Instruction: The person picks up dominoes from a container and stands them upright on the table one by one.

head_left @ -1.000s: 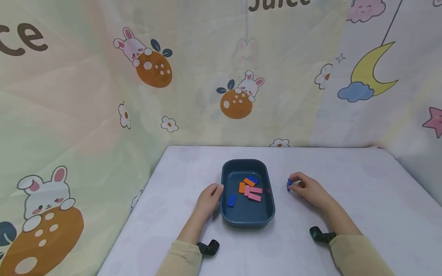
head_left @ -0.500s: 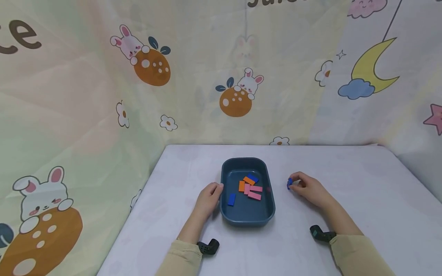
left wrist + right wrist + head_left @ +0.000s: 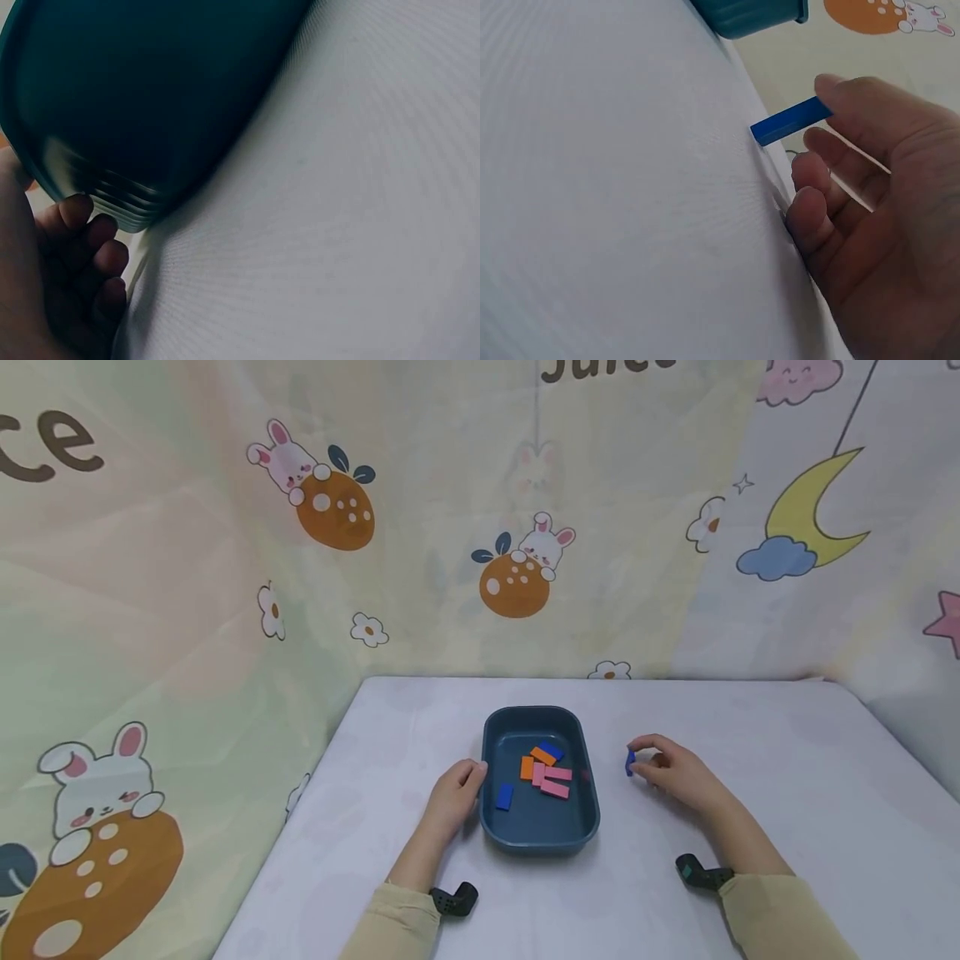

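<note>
A dark blue-green rectangular tray (image 3: 540,832) lies on the white table, with several small blocks inside. My left hand (image 3: 456,797) grips its left rim, the thumb at the edge; in the left wrist view, the curled fingers (image 3: 110,257) sit against the outer wall. To the right of the tray, my right hand (image 3: 678,777) pinches a small blue block (image 3: 630,764) between thumb and index finger. The right wrist view shows this block (image 3: 789,122) sticking out from the fingertips, its far end close to the white cloth, while the other fingers stay loosely bent.
Pink blocks (image 3: 555,789), orange blocks (image 3: 527,767) and blue blocks (image 3: 505,797) lie loose in the tray. A printed fabric backdrop (image 3: 420,527) rises behind the table (image 3: 750,718) and along its left side. Each wrist wears a black device (image 3: 454,900).
</note>
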`<state>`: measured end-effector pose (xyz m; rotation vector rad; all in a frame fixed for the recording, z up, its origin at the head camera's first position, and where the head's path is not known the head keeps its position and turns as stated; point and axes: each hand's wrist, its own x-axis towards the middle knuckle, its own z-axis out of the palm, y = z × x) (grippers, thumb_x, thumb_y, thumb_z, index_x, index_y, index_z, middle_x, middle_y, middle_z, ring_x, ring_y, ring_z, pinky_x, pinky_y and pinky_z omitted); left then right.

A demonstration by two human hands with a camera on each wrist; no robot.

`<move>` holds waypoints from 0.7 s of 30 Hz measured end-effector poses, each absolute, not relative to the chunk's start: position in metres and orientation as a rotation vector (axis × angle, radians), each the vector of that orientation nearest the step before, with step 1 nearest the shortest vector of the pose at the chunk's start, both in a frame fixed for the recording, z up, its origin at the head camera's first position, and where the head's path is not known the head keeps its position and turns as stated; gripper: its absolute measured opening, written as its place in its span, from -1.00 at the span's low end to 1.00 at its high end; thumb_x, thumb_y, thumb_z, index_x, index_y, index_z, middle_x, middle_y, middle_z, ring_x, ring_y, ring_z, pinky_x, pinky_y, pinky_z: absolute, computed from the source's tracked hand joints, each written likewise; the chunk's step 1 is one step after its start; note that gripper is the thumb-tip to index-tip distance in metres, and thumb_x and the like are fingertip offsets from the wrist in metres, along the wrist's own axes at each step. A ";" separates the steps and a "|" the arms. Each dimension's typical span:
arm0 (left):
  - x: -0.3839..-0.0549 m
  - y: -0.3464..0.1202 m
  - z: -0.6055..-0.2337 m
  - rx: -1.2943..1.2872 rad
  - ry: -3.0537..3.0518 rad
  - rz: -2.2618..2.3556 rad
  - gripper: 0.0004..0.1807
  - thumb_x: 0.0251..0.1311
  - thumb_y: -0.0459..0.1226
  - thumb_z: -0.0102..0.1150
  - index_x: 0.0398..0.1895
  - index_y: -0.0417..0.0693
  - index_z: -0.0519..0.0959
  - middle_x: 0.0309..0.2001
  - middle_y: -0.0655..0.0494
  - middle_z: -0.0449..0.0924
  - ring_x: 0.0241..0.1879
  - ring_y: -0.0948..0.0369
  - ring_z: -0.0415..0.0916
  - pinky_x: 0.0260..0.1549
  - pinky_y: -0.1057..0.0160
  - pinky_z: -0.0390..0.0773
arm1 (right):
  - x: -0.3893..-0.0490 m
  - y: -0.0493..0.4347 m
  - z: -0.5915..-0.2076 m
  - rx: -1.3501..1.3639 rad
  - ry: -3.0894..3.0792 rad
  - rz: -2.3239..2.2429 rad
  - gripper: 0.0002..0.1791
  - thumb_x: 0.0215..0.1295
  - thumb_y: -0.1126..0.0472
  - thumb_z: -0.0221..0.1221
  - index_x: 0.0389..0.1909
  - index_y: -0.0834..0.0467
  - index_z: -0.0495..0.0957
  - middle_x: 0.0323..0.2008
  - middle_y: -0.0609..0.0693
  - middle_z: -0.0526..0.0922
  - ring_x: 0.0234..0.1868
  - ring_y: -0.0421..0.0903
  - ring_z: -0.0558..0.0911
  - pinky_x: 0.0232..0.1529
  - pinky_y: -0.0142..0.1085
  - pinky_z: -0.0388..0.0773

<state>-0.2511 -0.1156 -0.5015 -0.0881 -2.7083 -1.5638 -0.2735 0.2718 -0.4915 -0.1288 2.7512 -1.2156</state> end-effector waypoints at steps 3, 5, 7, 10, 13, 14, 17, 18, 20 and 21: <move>-0.252 -0.115 -0.503 -0.094 -2.705 -1.560 -0.59 0.41 0.16 -0.07 -0.35 0.12 0.57 -0.33 0.15 0.55 -0.34 0.20 0.48 -0.29 0.22 0.50 | -0.272 0.270 -0.483 -0.145 2.740 -1.201 -0.47 0.33 -0.10 0.22 0.26 -0.05 0.38 -0.33 0.08 0.56 -0.42 -0.02 0.53 -0.38 -0.23 0.52; -0.252 -0.115 -0.504 -0.095 -2.704 -1.557 -0.59 0.41 0.17 -0.08 -0.34 0.13 0.57 -0.33 0.15 0.55 -0.34 0.20 0.48 -0.29 0.22 0.50 | -0.271 0.269 -0.476 -0.173 2.755 -1.183 -0.45 0.33 -0.11 0.23 0.26 -0.04 0.39 -0.29 0.09 0.55 -0.42 -0.02 0.54 -0.38 -0.22 0.54; -0.253 -0.115 -0.504 -0.100 -2.705 -1.550 -0.58 0.41 0.18 -0.08 -0.34 0.13 0.57 -0.33 0.16 0.55 -0.34 0.20 0.48 -0.28 0.22 0.50 | -0.271 0.267 -0.469 -0.234 2.777 -1.169 -0.45 0.32 -0.09 0.24 0.26 -0.01 0.40 -0.24 0.09 0.55 -0.41 -0.01 0.54 -0.38 -0.22 0.55; -0.253 -0.115 -0.505 -0.112 -2.708 -1.536 -0.56 0.40 0.20 -0.10 -0.34 0.14 0.57 -0.33 0.16 0.55 -0.33 0.20 0.48 -0.28 0.22 0.50 | -0.272 0.262 -0.457 -0.323 2.801 -1.156 -0.47 0.30 -0.05 0.27 0.24 -0.01 0.43 -0.19 0.08 0.55 -0.38 0.00 0.55 -0.38 -0.23 0.54; -0.253 -0.115 -0.505 -0.115 -2.712 -1.530 -0.56 0.40 0.20 -0.11 -0.34 0.14 0.56 -0.33 0.16 0.55 -0.33 0.20 0.48 -0.27 0.22 0.50 | -0.274 0.254 -0.442 -0.389 2.794 -1.150 -0.48 0.28 -0.08 0.28 0.22 -0.05 0.45 -0.20 0.07 0.57 -0.34 0.04 0.57 -0.34 -0.23 0.52; -0.253 -0.115 -0.505 -0.112 -2.712 -1.533 -0.56 0.40 0.20 -0.11 -0.34 0.14 0.56 -0.33 0.16 0.55 -0.33 0.20 0.48 -0.27 0.22 0.50 | -0.275 0.250 -0.437 -0.399 2.786 -1.146 -0.49 0.28 -0.09 0.28 0.21 -0.07 0.45 -0.22 0.07 0.57 -0.34 0.05 0.57 -0.32 -0.22 0.51; -0.253 -0.115 -0.504 -0.100 -2.712 -1.544 -0.56 0.40 0.20 -0.10 -0.33 0.13 0.56 -0.32 0.16 0.56 -0.33 0.20 0.48 -0.27 0.22 0.50 | -0.278 0.238 -0.422 -0.434 2.758 -1.120 -0.48 0.26 -0.14 0.28 0.21 -0.11 0.45 -0.22 0.04 0.58 -0.30 0.06 0.59 -0.26 -0.21 0.52; -0.253 -0.116 -0.504 -0.096 -2.712 -1.546 -0.57 0.40 0.20 -0.10 -0.33 0.13 0.56 -0.32 0.16 0.56 -0.33 0.20 0.48 -0.27 0.22 0.51 | -0.280 0.233 -0.418 -0.451 2.746 -1.111 -0.47 0.26 -0.14 0.27 0.21 -0.11 0.45 -0.21 0.03 0.59 -0.29 0.06 0.60 -0.25 -0.20 0.53; -0.252 -0.116 -0.504 -0.091 -2.710 -1.554 -0.56 0.40 0.20 -0.10 -0.33 0.12 0.56 -0.32 0.16 0.56 -0.33 0.20 0.48 -0.28 0.22 0.51 | -0.283 0.224 -0.410 -0.484 2.718 -1.107 -0.47 0.26 -0.11 0.28 0.23 -0.11 0.45 -0.20 0.02 0.60 -0.29 0.05 0.60 -0.24 -0.18 0.55; -0.252 -0.116 -0.504 -0.089 -2.709 -1.557 -0.55 0.40 0.21 -0.10 -0.33 0.11 0.56 -0.32 0.16 0.56 -0.33 0.20 0.48 -0.28 0.22 0.51 | -0.285 0.219 -0.407 -0.503 2.704 -1.109 -0.47 0.26 -0.11 0.28 0.23 -0.11 0.45 -0.20 0.01 0.61 -0.29 0.05 0.60 -0.24 -0.17 0.56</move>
